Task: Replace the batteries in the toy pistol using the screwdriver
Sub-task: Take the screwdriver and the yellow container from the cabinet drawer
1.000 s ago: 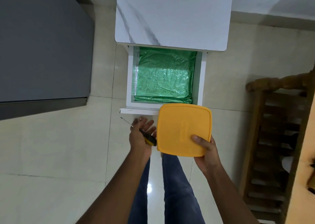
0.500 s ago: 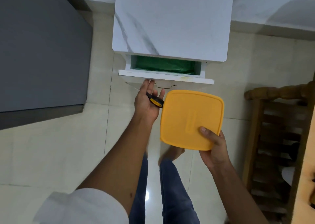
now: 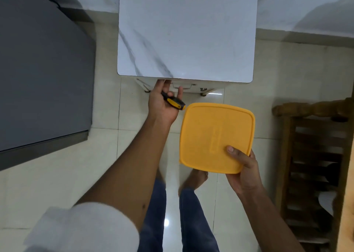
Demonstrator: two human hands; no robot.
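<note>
My left hand (image 3: 164, 102) holds a screwdriver (image 3: 175, 102) with a black and yellow handle under its thumb, while its straight fingers press on the front of the drawer (image 3: 183, 85) below the marble top. My right hand (image 3: 244, 170) grips a square yellow box (image 3: 214, 134) with a lid by its near right corner, thumb on top. The box is level, just right of my left hand. No toy pistol or batteries show.
A small cabinet with a white marble top (image 3: 187, 31) stands ahead. A dark grey surface (image 3: 42, 63) fills the left. A wooden rack (image 3: 316, 155) is at the right. My legs and bare foot (image 3: 193, 178) stand on pale floor tiles.
The drawer with its green lining has slid shut under the marble top, pushed by my left hand. I have stepped closer, and the yellow box moved forward with me.
</note>
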